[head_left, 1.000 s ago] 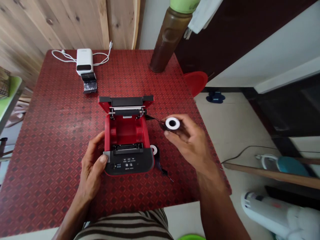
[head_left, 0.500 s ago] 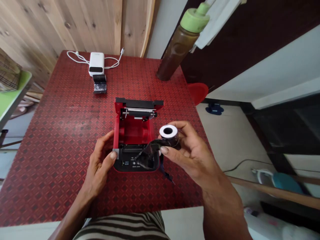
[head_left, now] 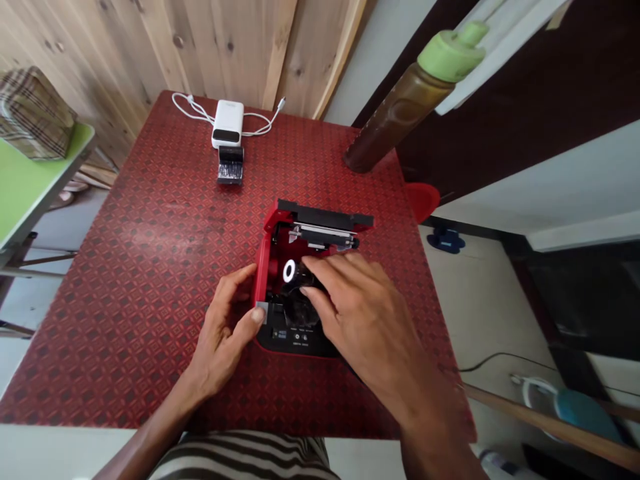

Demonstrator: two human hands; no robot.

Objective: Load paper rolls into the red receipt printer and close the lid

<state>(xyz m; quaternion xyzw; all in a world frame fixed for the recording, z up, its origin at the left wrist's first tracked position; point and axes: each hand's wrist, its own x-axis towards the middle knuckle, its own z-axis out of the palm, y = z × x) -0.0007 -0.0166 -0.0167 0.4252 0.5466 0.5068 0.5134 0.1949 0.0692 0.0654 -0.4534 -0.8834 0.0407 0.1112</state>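
A red and black device (head_left: 293,343), probably a small printer, stands on the table with its lid raised. My left hand (head_left: 227,323) grips its left side, thumb on the grey front corner and fingers along the outer wall. My right hand (head_left: 357,303) holds a roll (head_left: 290,271) with a white ring-shaped end and black film wrapped round it, at the opening of the red compartment. Loose black film (head_left: 299,308) hangs from the roll over the front panel. The right part of the device is hidden behind my right hand.
On the red patterned table (head_left: 165,267), a white power bank (head_left: 229,123) with a cable lies at the back, a black strip piece (head_left: 231,167) in front of it. A brown bottle (head_left: 400,110) with a green cap stands back right. A plaid bag (head_left: 40,113) sits far left.
My right hand has brought the roll left from beside the device to its compartment, turning it so the white end faces left. My left hand keeps its hold. The view has shifted.
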